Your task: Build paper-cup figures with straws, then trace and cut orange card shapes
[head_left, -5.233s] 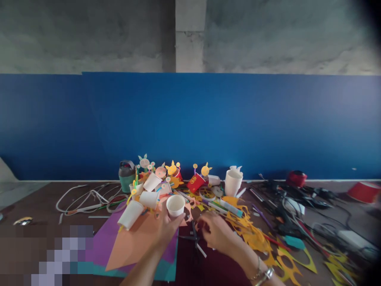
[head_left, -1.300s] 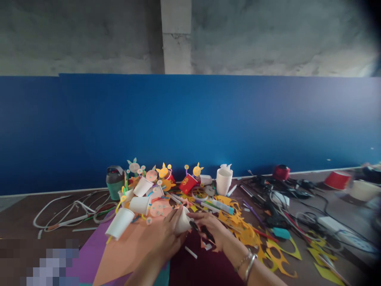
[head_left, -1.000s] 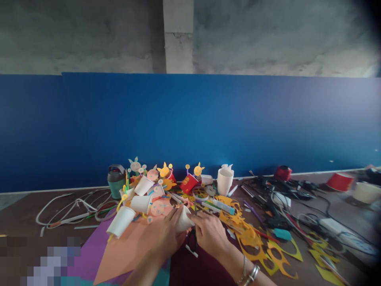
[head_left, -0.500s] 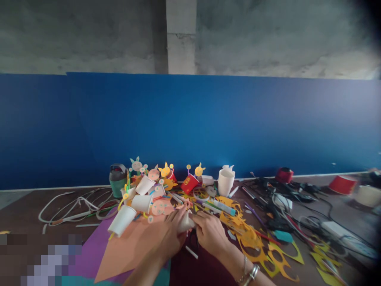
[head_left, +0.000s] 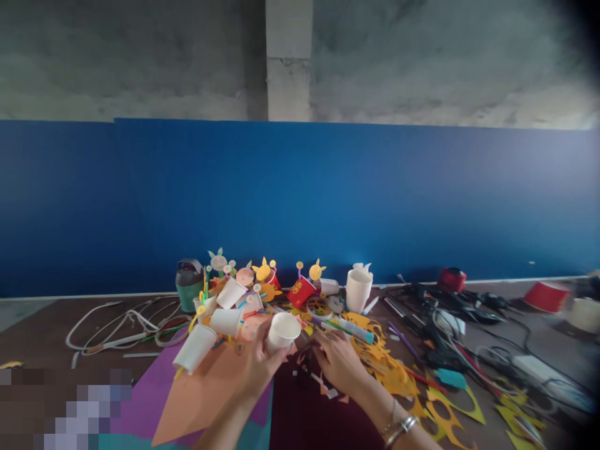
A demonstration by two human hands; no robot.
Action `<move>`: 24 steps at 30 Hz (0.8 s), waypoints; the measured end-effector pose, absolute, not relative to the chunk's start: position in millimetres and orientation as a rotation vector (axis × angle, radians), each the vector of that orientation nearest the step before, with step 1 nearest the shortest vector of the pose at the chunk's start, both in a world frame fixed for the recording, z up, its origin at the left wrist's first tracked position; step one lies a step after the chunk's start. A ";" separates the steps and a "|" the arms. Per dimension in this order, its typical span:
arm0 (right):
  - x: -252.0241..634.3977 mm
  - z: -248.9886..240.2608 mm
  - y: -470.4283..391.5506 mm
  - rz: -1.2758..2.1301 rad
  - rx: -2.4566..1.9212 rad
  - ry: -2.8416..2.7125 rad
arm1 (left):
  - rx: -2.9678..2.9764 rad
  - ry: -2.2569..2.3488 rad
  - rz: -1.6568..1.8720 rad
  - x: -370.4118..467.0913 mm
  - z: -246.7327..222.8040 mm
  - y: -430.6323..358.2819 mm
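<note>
My left hand (head_left: 260,362) is closed around a white paper cup (head_left: 283,337), held with its open mouth upward and tilted toward me. To the right of the cup, my right hand (head_left: 340,359) is low over the table with its fingers bent together. A small dark object (head_left: 304,364), too unclear to name, lies by those fingertips; whatever they hold is hidden. Paper scraps (head_left: 332,394) lie below the right hand. Orange paper (head_left: 201,397) and purple paper (head_left: 150,394) are under and beside my left forearm.
White cups (head_left: 194,350) and a red cup (head_left: 300,291) with paper animal faces are heaped behind. A white cup (head_left: 359,290) stands at the back. Yellow cut-outs (head_left: 394,375), cables (head_left: 473,362) and a power strip (head_left: 544,375) spread rightward. A blue partition (head_left: 300,200) rises behind.
The cup, earlier tipped between both hands, is now turned mouth up in my left hand alone and raised a little. My right hand has let go of it and moved right.
</note>
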State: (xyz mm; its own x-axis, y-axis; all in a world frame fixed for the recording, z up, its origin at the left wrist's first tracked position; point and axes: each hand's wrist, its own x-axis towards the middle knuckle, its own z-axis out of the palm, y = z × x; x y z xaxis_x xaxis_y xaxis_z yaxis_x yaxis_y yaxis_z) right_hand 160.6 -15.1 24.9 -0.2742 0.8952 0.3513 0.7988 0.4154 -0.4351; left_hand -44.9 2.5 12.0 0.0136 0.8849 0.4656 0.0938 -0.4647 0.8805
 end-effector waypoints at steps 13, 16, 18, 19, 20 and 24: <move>191.8 6.4 -1.7 -0.169 -1.933 -2.110 | 1.509 0.907 1.427 -44.1 4.1 1.1; 187.6 14.4 -3.1 -0.186 -1.933 -2.046 | 1.497 0.984 1.502 -43.9 3.0 4.7; 181.8 23.5 -6.3 -0.157 -1.836 -1.962 | 1.487 1.063 1.561 -43.8 3.5 6.5; 178.5 28.1 -8.5 -0.111 -1.737 -1.945 | 1.479 1.097 1.578 -43.8 4.3 6.7; 175.0 32.4 -11.2 -0.045 -1.622 -1.945 | 1.470 1.117 1.580 -43.7 5.3 6.5; 162.8 42.7 -21.7 0.282 -1.341 -2.048 | 1.446 1.155 1.592 -42.7 8.9 3.7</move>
State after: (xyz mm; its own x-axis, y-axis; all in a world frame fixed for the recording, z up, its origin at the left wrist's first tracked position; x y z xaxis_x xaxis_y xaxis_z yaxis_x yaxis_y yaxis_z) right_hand 162.8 -21.7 42.7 -0.2523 0.8763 0.4103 0.7330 0.4499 -0.5102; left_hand -42.7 3.7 8.9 -0.1456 0.9148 0.3767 0.0742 -0.3696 0.9262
